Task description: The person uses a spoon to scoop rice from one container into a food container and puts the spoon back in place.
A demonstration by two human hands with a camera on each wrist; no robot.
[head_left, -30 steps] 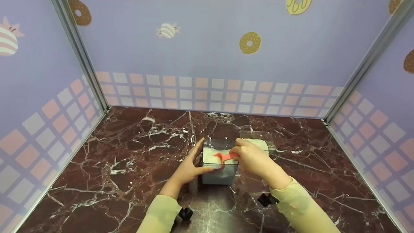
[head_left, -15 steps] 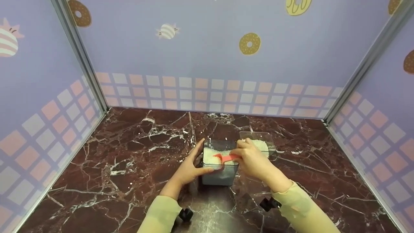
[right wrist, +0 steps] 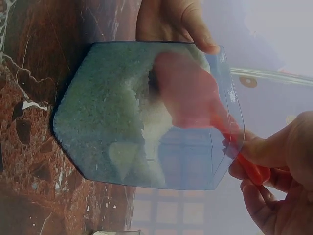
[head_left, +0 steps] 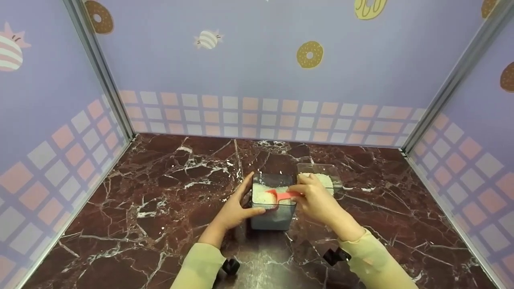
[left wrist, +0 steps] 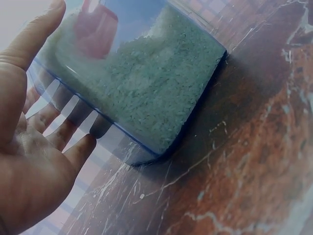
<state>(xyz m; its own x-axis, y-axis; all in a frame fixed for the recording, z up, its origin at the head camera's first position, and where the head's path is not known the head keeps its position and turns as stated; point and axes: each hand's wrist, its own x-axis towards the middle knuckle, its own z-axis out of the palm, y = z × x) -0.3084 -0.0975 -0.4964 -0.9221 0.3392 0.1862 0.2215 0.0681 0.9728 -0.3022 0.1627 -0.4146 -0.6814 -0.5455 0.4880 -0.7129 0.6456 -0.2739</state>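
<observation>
A clear bluish plastic container partly filled with white rice stands at the middle of the table. My left hand rests against its left side, fingers fairly straight along the wall and thumb over the front rim. From the right, my right hand pinches the handle of a red scoop between thumb and fingers. The scoop's bowl is inside the container at the rice, seen through the wall in the right wrist view. Behind my right hand, a shallow clear box also holds rice, partly hidden.
The dark red marble table has white veins and scattered pale specks. Patterned lilac panels enclose it at the back and both sides, joined by metal corner posts.
My right hand has shifted slightly to the right along with the scoop's handle, its fingers regripping a little. The left hand and the container keep their places.
</observation>
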